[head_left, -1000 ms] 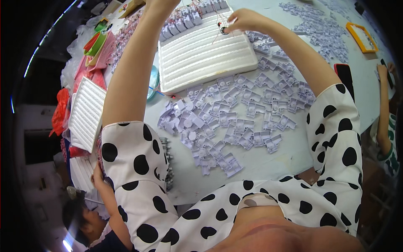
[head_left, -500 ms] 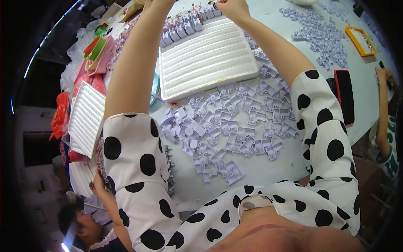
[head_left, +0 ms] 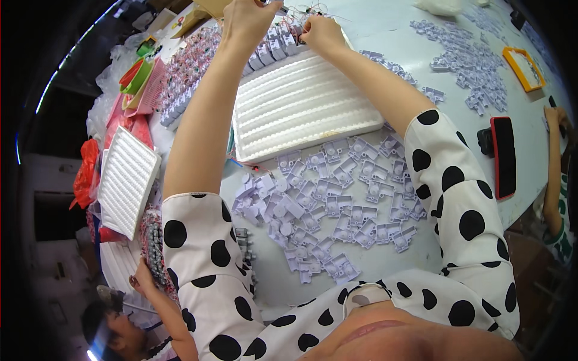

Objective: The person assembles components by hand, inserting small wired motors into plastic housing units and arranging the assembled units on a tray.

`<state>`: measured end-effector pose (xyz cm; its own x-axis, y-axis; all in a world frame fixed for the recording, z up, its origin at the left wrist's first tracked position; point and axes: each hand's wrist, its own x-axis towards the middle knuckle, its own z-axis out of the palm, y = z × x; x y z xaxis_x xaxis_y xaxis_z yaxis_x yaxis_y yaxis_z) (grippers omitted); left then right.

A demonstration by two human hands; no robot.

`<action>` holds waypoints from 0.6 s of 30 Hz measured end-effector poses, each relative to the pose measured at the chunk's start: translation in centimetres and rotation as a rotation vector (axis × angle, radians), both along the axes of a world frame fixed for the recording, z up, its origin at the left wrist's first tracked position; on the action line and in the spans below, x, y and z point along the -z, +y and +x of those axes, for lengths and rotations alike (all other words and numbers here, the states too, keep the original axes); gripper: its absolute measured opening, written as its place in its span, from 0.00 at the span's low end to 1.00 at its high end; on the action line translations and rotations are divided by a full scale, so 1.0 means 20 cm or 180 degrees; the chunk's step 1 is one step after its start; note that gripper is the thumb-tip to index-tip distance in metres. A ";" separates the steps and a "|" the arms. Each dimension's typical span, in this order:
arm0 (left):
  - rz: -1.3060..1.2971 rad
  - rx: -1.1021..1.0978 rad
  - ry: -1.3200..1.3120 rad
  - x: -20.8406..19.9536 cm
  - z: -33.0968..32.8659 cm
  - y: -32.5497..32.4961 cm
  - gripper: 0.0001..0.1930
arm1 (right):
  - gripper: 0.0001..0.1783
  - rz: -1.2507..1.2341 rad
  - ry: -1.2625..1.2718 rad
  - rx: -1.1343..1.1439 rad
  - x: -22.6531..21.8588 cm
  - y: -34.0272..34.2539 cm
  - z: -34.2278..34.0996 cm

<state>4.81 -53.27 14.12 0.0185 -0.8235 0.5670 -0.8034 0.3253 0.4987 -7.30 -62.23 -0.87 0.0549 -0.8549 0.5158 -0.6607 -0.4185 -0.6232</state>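
Note:
A white ribbed foam tray (head_left: 310, 105) lies in front of me. Along its far edge stands a row of grey plastic housings (head_left: 268, 53) with thin red and dark wires. Over the left end of that row is my left hand (head_left: 248, 25), closed, with a small grey part at its fingertips near the picture's upper edge. My right hand (head_left: 324, 35) reaches over the tray's far right corner, thumb and fingers pinched beside the wires; what they pinch is too small to make out. Loose pale-lilac plastic housings (head_left: 331, 198) are spread on the table on the near side of the tray.
More lilac parts (head_left: 466, 63) lie at the far right, by a yellow frame (head_left: 524, 69) and a red-edged phone (head_left: 504, 157). Wired units (head_left: 192, 66), coloured baskets (head_left: 139, 78) and another white tray (head_left: 127, 183) are at left. Co-workers' hands (head_left: 143, 277) show at both sides.
Both hands have come nearer and closer together over the tray's far edge, the left moving right. The whole view has shifted slightly, so the table's things sit lower in the picture.

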 end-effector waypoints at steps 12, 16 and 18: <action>-0.0135 0.0043 -0.0082 0.10 -0.02 -0.06 0.18 | 0.06 -0.0309 0.0797 -0.0115 0.05 -0.07 0.03; -0.0204 0.0011 -0.0202 0.07 -0.02 -0.04 0.18 | 0.08 -0.0608 0.0799 -0.0469 0.05 -0.06 -0.02; -0.0163 -0.0045 -0.0244 0.08 -0.03 -0.04 0.18 | 0.08 -0.0507 0.0847 -0.0374 0.05 -0.03 -0.03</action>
